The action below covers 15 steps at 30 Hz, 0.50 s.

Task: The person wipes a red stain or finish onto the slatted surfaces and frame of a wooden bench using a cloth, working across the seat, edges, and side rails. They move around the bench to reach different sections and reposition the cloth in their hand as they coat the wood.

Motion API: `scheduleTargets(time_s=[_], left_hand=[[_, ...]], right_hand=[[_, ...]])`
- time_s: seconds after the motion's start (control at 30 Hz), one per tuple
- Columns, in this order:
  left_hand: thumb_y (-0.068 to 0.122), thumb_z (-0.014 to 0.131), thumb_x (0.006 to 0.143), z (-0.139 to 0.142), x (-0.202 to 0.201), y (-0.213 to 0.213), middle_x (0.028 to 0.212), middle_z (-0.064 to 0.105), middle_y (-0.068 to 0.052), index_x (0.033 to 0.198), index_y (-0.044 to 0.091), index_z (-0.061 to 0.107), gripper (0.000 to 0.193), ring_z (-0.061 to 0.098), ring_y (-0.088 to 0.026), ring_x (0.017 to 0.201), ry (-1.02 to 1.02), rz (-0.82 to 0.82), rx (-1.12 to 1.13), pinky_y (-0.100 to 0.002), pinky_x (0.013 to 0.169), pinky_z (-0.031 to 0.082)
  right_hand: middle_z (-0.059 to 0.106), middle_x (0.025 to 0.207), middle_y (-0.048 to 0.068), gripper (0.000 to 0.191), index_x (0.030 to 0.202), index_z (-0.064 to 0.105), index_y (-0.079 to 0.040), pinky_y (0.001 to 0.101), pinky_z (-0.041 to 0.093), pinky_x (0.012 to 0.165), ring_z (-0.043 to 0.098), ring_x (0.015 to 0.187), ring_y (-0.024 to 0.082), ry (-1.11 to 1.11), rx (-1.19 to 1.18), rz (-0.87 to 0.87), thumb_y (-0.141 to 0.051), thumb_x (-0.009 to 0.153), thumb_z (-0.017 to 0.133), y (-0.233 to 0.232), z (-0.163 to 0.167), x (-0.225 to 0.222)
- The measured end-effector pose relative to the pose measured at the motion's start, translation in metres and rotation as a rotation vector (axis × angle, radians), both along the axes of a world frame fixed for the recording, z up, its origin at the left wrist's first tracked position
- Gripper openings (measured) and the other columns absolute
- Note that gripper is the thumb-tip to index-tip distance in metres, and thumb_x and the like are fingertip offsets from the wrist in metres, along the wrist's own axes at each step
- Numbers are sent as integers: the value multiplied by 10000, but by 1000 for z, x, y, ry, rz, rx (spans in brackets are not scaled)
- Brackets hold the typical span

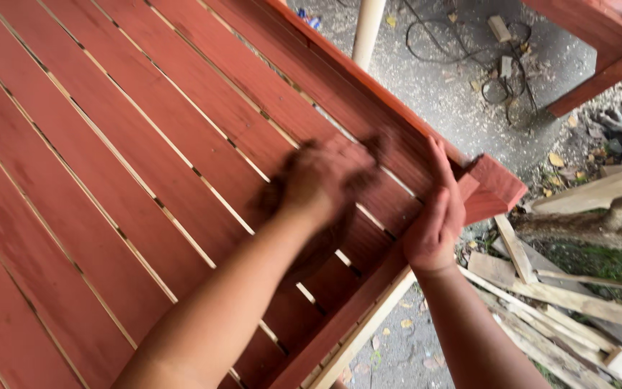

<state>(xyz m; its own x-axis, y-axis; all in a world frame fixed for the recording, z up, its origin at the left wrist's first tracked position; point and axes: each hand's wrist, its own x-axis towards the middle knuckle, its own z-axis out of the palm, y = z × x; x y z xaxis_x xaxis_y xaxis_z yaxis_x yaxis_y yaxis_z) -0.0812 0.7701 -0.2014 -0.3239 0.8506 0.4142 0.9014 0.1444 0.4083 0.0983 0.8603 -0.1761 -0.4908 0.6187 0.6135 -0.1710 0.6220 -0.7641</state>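
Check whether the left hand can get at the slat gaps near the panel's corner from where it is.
Probably yes: the left hand is blurred over the red slatted panel, with nothing between it and the gaps; the right hand rests at the corner edge.

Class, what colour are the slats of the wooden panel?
Reddish-brown slats, seen best in the head view.
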Motion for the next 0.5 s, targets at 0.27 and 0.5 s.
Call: scheduleTargets(time_s=[0.27,0.5], left_hand=[[234,762,779,1,1,28,1374,568,-106,1402,153,565,658,552,-309,1183,-229,383,-62,-577,1041,328],[282,562,945,-9,76,-11,1221,670,15,1143,256,715,252,582,-318,1085,52,-140,59,-552,931,435]], right_hand=[[573,1479,207,665,1423,527,65,448,292,1294,446,1515,361,-20,9,-37,-492,1150,287,-2,6,1],[622,1423,190,516,1360,591,15,463,319,1260,442,1506,383,-106,85,-98,-378,1132,346,-1,11,-3]])
